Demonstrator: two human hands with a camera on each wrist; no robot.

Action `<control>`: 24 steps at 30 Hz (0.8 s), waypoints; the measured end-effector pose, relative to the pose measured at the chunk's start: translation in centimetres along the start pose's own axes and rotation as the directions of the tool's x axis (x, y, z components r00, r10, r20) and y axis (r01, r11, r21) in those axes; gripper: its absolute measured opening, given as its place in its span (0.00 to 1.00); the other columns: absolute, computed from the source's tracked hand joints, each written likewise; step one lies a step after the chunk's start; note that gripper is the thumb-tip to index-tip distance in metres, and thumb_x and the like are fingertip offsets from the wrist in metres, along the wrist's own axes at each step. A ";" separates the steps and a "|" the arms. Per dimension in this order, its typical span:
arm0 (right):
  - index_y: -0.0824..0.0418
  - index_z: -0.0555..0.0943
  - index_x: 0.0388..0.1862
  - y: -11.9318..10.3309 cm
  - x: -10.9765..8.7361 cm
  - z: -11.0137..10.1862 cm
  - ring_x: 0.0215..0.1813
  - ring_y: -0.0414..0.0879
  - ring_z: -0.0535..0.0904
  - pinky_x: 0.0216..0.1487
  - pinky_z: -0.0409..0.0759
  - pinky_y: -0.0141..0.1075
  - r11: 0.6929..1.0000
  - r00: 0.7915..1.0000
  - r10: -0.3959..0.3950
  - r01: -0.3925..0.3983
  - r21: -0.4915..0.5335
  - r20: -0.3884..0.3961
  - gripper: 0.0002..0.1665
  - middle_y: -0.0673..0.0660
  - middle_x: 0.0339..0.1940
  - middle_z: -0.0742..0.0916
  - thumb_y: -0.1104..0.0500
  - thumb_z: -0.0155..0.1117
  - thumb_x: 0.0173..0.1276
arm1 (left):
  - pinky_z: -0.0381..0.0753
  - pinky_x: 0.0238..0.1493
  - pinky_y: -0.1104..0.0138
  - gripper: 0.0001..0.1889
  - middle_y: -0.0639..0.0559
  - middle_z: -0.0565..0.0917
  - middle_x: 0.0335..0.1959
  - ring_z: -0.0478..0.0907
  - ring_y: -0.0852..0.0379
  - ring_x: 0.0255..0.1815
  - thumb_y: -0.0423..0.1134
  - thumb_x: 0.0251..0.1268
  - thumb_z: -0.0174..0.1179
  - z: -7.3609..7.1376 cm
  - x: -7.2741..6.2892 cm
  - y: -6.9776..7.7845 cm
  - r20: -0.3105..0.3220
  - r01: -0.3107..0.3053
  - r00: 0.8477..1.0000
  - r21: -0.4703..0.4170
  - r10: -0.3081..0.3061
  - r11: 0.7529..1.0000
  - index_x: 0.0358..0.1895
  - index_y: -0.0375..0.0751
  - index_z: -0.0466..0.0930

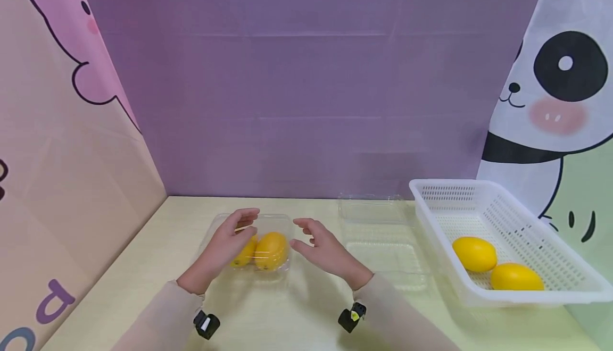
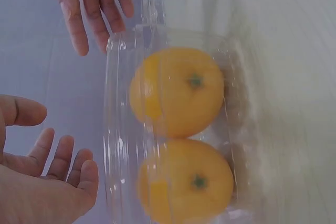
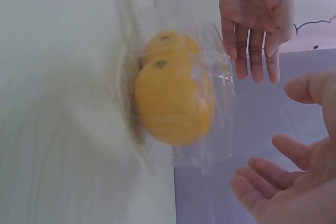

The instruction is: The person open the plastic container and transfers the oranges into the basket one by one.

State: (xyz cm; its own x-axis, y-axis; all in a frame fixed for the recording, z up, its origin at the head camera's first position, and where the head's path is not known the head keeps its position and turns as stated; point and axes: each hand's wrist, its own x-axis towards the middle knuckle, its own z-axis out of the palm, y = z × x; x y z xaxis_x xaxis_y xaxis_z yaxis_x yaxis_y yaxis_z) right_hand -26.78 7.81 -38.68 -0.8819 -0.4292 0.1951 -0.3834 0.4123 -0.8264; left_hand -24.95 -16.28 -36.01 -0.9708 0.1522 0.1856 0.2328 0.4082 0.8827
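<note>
A clear plastic clamshell box (image 1: 275, 222) sits on the table with two yellow-orange fruits (image 1: 271, 251) inside. Seen in the left wrist view, these fruits (image 2: 178, 92) are round with green stem spots, and clear plastic (image 2: 118, 129) covers them. My left hand (image 1: 224, 242) hovers over the box's left side, fingers loosely bent and holding nothing. Off the box's right side is my right hand (image 1: 326, 249), thumb and fingers spread apart. In the right wrist view the left hand (image 3: 257, 19) hangs with its fingers straight beside the box (image 3: 223, 124).
Right of the box lies another clear clamshell (image 1: 383, 244), opened flat. A white perforated basket (image 1: 536, 223) stands at the right with two more yellow fruits (image 1: 474, 253) in it. A purple backdrop (image 1: 306, 101) rises behind the table (image 1: 158, 266).
</note>
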 end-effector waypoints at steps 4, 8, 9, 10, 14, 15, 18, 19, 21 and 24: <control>0.62 0.68 0.72 0.1 0.0 0.7 0.68 0.59 0.69 0.67 0.71 0.53 1.000 1.000 -0.011 0.011 -0.011 0.008 0.32 0.59 0.70 0.74 0.51 0.60 0.75 | 0.62 0.71 0.45 0.23 0.35 0.70 0.68 0.65 0.38 0.69 0.33 0.76 0.51 -0.7 -0.2 -0.6 -0.009 -0.009 1.000 0.007 0.009 1.000 0.70 0.31 0.66; 0.64 0.68 0.72 0.0 -0.1 1.2 0.68 0.62 0.69 0.66 0.71 0.55 1.000 1.000 -0.016 0.016 0.004 0.015 0.33 0.62 0.69 0.73 0.51 0.60 0.74 | 0.62 0.71 0.45 0.23 0.34 0.69 0.68 0.65 0.38 0.69 0.33 0.76 0.50 -1.3 -0.3 -1.0 -0.019 -0.007 1.000 0.013 0.007 1.000 0.70 0.31 0.66; 0.64 0.68 0.72 -0.1 -0.1 1.3 0.68 0.63 0.69 0.66 0.71 0.55 1.000 1.000 -0.016 0.016 0.008 0.016 0.33 0.62 0.69 0.73 0.51 0.60 0.74 | 0.62 0.71 0.45 0.23 0.34 0.69 0.68 0.65 0.37 0.69 0.33 0.76 0.50 -1.4 -0.4 -1.1 -0.022 -0.003 1.000 0.017 0.004 1.000 0.70 0.31 0.66; 0.64 0.68 0.72 -0.1 -0.1 1.4 0.68 0.63 0.69 0.66 0.71 0.55 1.000 1.000 -0.015 0.015 0.012 0.016 0.33 0.62 0.69 0.73 0.51 0.60 0.74 | 0.62 0.71 0.45 0.23 0.34 0.68 0.69 0.64 0.37 0.69 0.33 0.76 0.50 -1.5 -0.4 -1.2 -0.023 0.001 1.000 0.018 -0.001 1.000 0.70 0.31 0.65; 0.64 0.67 0.73 -0.1 -0.1 1.8 0.68 0.63 0.69 0.65 0.72 0.55 1.000 1.000 -0.012 0.012 -0.009 0.025 0.34 0.62 0.70 0.72 0.50 0.61 0.74 | 0.60 0.72 0.45 0.25 0.34 0.64 0.71 0.61 0.37 0.71 0.34 0.76 0.49 -2.1 -0.8 -1.5 -0.048 0.040 0.998 0.029 -0.039 0.999 0.72 0.30 0.62; 0.64 0.67 0.73 0.0 -0.1 1.9 0.68 0.62 0.69 0.65 0.72 0.55 1.000 1.000 -0.010 0.010 -0.017 0.028 0.34 0.62 0.70 0.72 0.49 0.61 0.74 | 0.59 0.72 0.45 0.25 0.34 0.63 0.71 0.60 0.37 0.71 0.34 0.76 0.49 -2.3 -0.8 -1.7 -0.058 0.053 0.997 0.033 -0.051 0.998 0.73 0.30 0.61; 0.64 0.67 0.73 0.0 -0.2 2.1 0.67 0.62 0.70 0.64 0.73 0.56 1.000 0.999 0.004 -0.003 -0.025 0.035 0.35 0.62 0.70 0.72 0.49 0.62 0.74 | 0.56 0.73 0.45 0.27 0.32 0.61 0.71 0.58 0.36 0.72 0.33 0.75 0.48 -2.8 -0.9 -2.2 -0.092 0.086 0.992 0.035 -0.082 0.996 0.74 0.29 0.59; 0.63 0.67 0.73 0.1 -0.2 2.2 0.67 0.62 0.70 0.64 0.73 0.56 1.000 0.999 0.014 -0.013 -0.022 0.037 0.36 0.62 0.70 0.71 0.48 0.62 0.74 | 0.56 0.74 0.45 0.28 0.31 0.60 0.71 0.57 0.35 0.73 0.33 0.75 0.48 -3.0 -0.9 -2.4 -0.104 0.095 0.990 0.035 -0.091 0.995 0.74 0.28 0.58; 0.63 0.66 0.74 0.2 -0.2 2.3 0.68 0.62 0.69 0.64 0.72 0.56 0.999 0.999 0.031 -0.031 -0.009 0.040 0.37 0.63 0.71 0.70 0.47 0.62 0.73 | 0.55 0.74 0.46 0.29 0.30 0.60 0.72 0.57 0.35 0.73 0.33 0.74 0.47 -3.3 -0.8 -2.9 -0.133 0.120 0.985 0.046 -0.113 0.992 0.75 0.28 0.57; 0.61 0.65 0.75 0.3 -0.3 2.6 0.69 0.63 0.68 0.65 0.71 0.57 0.998 0.997 0.059 -0.060 0.011 0.042 0.39 0.63 0.72 0.68 0.46 0.63 0.73 | 0.54 0.75 0.46 0.30 0.29 0.57 0.72 0.55 0.34 0.73 0.34 0.74 0.47 -3.7 -0.8 -3.4 -0.167 0.150 0.976 0.059 -0.139 0.987 0.75 0.27 0.55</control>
State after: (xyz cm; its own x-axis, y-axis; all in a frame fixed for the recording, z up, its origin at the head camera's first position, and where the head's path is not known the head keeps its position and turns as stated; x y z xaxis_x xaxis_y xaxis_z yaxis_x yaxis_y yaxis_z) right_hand -25.91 5.99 -40.30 -0.8908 -0.4374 0.1233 -0.3269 0.4283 -0.8425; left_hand -25.18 -21.17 -37.59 -0.9896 -0.0587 0.1309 0.0871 0.4792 0.8734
